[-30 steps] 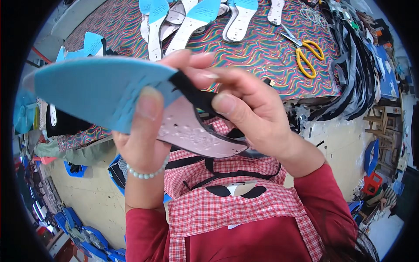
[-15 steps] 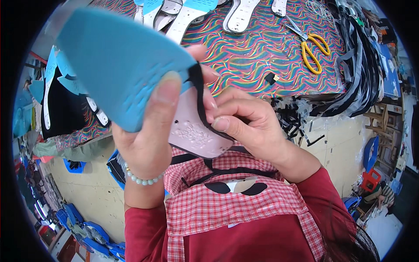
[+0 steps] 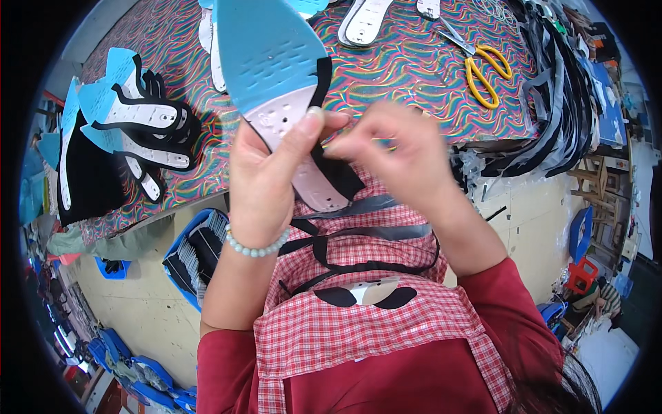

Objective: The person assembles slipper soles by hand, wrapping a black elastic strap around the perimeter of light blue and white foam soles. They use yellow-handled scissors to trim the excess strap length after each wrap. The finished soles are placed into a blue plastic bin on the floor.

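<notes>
A blue and pinkish-white insole-shaped piece [image 3: 272,114] is held up in front of me, its broad blue end pointing away. It has small slits, holes and a black strip [image 3: 338,181] along its right edge. My left hand [image 3: 265,172] is closed round its narrower white part, thumb on top. Beside the right edge, my right hand [image 3: 403,155] is curled in a pinch close to the black strip. Motion blurs its fingers, and whatever lies between the fingertips cannot be made out.
Similar blue and white pieces [image 3: 141,114] lie stacked on the patterned tablecloth [image 3: 407,76] at left. Yellow-handled scissors [image 3: 486,69] rest at right, near hanging black and grey strips [image 3: 572,103]. A blue crate [image 3: 186,255] of flat pieces stands below the table.
The piece has moved away from me and turned so its blue end points farther forward. My left hand has shifted onto the white part. My right hand has moved slightly and blurred.
</notes>
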{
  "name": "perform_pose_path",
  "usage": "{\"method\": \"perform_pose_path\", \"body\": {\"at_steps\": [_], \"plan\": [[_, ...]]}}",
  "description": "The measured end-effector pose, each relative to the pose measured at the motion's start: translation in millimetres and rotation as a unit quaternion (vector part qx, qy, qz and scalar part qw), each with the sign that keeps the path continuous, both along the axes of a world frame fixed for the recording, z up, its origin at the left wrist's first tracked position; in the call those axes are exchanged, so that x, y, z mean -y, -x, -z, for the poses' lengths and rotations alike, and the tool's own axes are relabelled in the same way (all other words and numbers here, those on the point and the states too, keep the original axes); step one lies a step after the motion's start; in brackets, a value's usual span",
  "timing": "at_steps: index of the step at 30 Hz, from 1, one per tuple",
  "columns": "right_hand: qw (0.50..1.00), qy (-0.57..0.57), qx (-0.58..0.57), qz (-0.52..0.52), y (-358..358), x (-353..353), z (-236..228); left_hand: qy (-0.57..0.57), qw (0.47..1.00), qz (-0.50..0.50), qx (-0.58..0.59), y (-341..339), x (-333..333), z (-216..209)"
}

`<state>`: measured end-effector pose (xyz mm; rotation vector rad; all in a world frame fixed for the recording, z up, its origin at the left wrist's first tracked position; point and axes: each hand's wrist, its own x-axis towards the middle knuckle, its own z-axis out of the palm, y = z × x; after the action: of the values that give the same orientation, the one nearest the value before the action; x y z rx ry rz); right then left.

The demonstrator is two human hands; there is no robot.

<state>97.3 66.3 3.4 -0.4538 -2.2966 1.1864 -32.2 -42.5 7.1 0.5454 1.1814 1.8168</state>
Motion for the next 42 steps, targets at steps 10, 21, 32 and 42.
{"method": "perform_pose_path", "body": {"at_steps": [10,21,32,42], "plan": [[0.965,0.221,-0.129,-0.050,24.2,-12.6,-7.7,-0.059,0.986,0.118,0.105,21.3,1.6,-0.7],[0.988,-0.150,-0.016,-0.039,-0.6,19.3,-34.9,-0.189,0.969,-0.044,0.152,22.1,17.1,-28.1],[0.980,0.198,0.004,-0.013,0.1,36.1,-2.0,-0.027,0.988,-0.058,0.143,15.7,18.1,-17.1],[0.960,-0.200,0.060,-0.188,-0.2,-21.8,-48.9,0.025,0.719,0.182,-0.670,56.6,14.6,-51.6]]}}
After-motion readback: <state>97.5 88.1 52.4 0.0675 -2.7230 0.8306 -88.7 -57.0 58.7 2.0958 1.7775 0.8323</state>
